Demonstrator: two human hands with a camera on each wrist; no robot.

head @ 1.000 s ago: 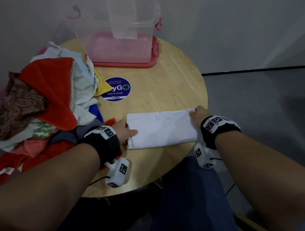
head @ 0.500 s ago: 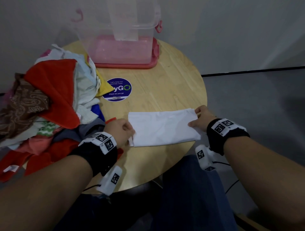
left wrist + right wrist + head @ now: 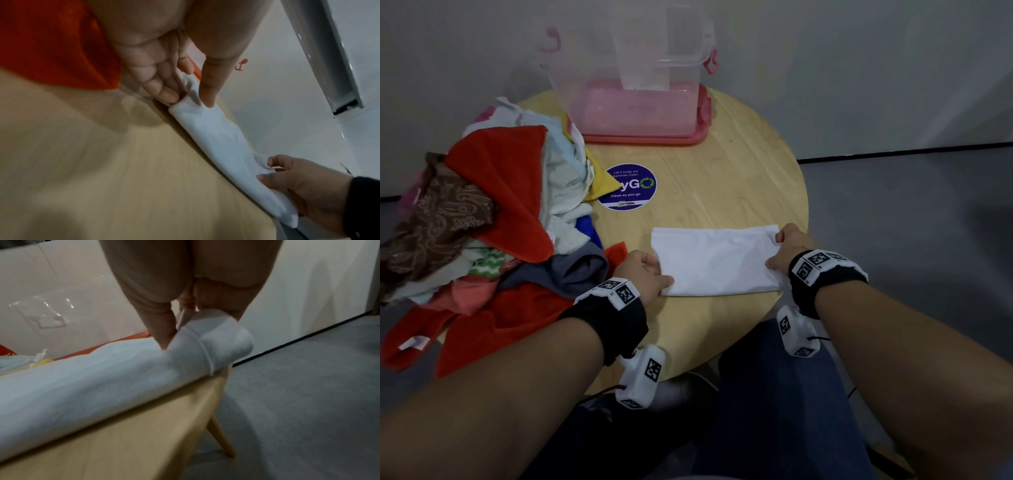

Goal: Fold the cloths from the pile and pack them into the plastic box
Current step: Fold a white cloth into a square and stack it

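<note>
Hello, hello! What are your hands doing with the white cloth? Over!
Left hand pinches the white cloth at one end, right hand grips the other. Cloth folded, flat on the table. Plastic box open; path looks clear.

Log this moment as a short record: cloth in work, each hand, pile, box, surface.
cloth in work: white cloth, folded into a long strip, lying flat near the table's front edge
left hand: pinches the strip's left end
right hand: grips the strip's right end at the table's rim
pile: unfolded cloths, heaped on the table's left side
box: clear plastic box on a pink base, at the far side
surface: round wooden table
</note>
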